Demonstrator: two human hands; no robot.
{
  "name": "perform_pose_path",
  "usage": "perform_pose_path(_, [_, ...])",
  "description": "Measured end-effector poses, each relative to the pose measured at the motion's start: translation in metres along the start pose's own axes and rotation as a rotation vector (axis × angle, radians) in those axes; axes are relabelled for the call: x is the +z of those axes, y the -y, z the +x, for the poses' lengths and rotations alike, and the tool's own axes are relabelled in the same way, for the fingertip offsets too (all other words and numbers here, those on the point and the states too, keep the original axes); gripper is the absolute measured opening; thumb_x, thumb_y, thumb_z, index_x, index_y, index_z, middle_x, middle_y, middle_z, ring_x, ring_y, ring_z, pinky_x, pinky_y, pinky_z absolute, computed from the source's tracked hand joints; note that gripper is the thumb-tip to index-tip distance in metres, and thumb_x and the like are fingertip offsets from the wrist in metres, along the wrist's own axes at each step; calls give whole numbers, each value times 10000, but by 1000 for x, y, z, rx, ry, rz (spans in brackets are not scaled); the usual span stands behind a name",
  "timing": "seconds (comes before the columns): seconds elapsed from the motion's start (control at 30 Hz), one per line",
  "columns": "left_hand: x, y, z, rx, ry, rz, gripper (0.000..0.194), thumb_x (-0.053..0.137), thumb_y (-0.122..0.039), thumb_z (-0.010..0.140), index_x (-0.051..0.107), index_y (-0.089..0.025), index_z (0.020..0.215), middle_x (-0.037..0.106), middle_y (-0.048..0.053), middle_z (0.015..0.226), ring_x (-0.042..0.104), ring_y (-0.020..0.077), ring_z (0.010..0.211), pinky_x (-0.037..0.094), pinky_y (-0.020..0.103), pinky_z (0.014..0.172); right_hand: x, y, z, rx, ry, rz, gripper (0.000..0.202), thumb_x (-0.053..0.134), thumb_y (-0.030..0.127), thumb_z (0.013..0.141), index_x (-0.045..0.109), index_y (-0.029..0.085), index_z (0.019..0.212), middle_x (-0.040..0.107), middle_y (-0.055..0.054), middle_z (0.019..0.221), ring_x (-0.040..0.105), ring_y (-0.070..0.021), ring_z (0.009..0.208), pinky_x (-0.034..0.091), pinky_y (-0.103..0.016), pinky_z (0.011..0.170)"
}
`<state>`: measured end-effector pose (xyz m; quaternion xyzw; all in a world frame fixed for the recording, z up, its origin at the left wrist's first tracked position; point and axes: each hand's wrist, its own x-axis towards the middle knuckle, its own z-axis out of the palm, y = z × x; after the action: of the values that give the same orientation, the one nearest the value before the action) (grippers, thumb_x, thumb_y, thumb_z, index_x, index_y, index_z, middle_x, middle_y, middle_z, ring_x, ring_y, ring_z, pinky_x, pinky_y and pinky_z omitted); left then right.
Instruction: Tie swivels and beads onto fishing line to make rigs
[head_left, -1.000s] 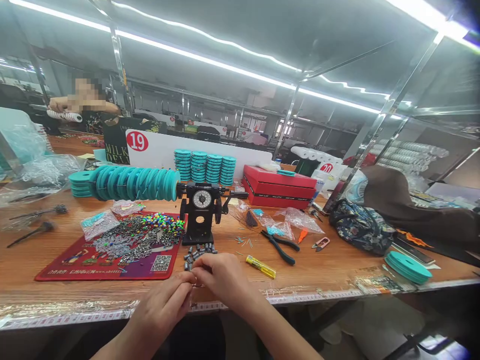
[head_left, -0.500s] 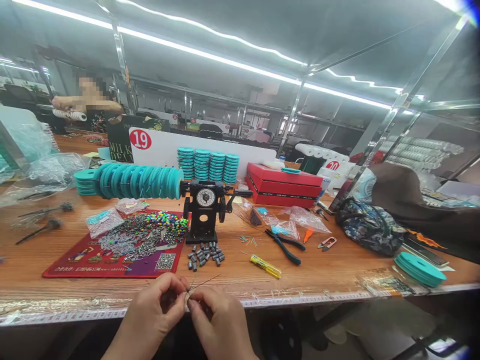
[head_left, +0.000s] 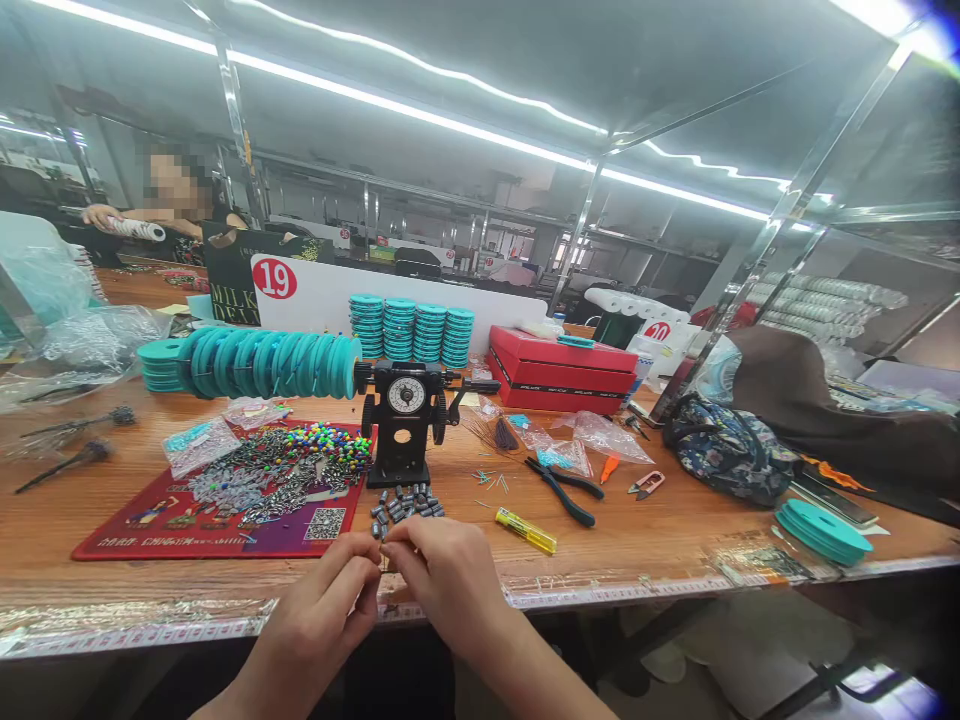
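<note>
Left hand and right hand at bottom centre, pinching a mostly hidden thin thread between fingertips, grey cylinders just above, black winder mid-frame, yellow tube and pliers right of centre, red mat at lower left, red box farther back

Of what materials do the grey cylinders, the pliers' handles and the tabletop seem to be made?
Grey cylinders: probably metal, from their dull sheen.
Pliers' handles: perhaps plastic or rubber, from their dark, smooth look.
Tabletop: wood or laminate, it seems; slightly glossy, brown grain.
</note>
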<state>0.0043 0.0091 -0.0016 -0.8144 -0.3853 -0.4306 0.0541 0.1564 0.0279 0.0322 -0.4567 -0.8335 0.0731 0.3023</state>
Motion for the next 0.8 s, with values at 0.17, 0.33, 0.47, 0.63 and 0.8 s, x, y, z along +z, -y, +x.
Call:
perform_pose_path(0.17, [9,6,-7,75,-43,21,188,450,-37,792,523,-193,868,651,36,896,634,140,829,482,218,758,-11,-4,16,127,194,43,105,568,187,783,657,226,744,663,55,684,598,-93,634,321,-181,533])
perform_pose_path(0.33, [1,0,-6,-167,64,-85,122,462,-84,757,481,-193,705,616,-5,734,618,95,657,488,150,591,-13,1,1,163,23,-17,81,578,237,780,649,205,801,670,-9,781,604,-145,720,353,-214,588])
perform_pose_path(0.47, [-6,-4,-6,-653,253,-385,74,497,-224,745,524,-191,685,619,-1,709,583,111,569,471,185,523,3,13,-28,191,15,67,79,574,167,728,639,211,743,639,18,641,581,-133,572,316,-217,522])
perform_pose_path(0.63, [-7,-2,-8,-851,318,-554,141,523,-316,739,519,-184,690,615,22,752,570,136,625,457,217,558,26,19,-39,293,4,265,150,527,110,734,635,215,731,632,38,622,571,-103,556,305,-190,495])
perform_pose_path(0.8, [-8,-2,-9,-512,240,-322,65,494,-201,760,521,-195,701,597,6,764,588,126,664,465,205,582,14,18,-36,100,-160,172,99,523,162,748,612,204,742,599,-2,736,558,-114,620,346,-194,535])
